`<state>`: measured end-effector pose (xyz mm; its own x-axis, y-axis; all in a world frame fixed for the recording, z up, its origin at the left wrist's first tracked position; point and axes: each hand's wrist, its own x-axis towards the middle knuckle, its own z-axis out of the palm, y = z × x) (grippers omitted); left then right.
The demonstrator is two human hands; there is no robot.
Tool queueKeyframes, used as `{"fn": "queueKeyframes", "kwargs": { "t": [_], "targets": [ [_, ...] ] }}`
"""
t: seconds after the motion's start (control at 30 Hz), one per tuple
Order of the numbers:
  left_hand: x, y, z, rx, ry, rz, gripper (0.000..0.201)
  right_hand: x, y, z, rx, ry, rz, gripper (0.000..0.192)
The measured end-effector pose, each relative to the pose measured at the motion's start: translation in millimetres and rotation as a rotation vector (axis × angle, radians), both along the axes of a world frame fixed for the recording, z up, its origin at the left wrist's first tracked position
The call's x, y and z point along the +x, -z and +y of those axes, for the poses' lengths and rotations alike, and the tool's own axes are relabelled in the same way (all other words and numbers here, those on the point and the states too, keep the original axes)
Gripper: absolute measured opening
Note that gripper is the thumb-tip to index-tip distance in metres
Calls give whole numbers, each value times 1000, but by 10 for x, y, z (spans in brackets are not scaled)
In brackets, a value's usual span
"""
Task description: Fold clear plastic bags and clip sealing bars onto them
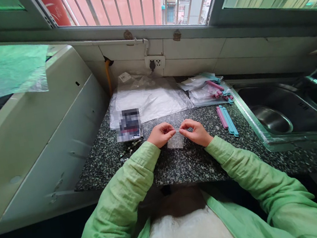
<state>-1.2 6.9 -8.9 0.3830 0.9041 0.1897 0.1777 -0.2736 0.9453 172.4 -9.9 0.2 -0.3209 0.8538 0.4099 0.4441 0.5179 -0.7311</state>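
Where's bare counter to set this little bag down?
Bare granite lies along the front edge below both hands, and between the right hand and the clips. Crowded behind: plastic sheets and the bag pile.

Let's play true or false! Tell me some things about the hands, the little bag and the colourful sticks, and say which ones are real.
1. Both hands, left hand and right hand, pinch the top edge of a small clear bag. True.
2. The pink and blue sealing sticks lie in the sink. False: they lie on the speckled counter, left of the sink.
3. The sleeves are green. True.
4. The right hand holds a blue stick. False: it holds only the bag.
5. Clear plastic sheets lie behind the hands. True.
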Motion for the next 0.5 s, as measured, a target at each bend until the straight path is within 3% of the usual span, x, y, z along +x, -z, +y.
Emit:
{"fn": "queueKeyframes", "kwargs": {
  "t": [0.5],
  "targets": [
    [-31,-37,1,3,-26,-64,18,30,10,20,6,10,-13,13]
  ]
}}
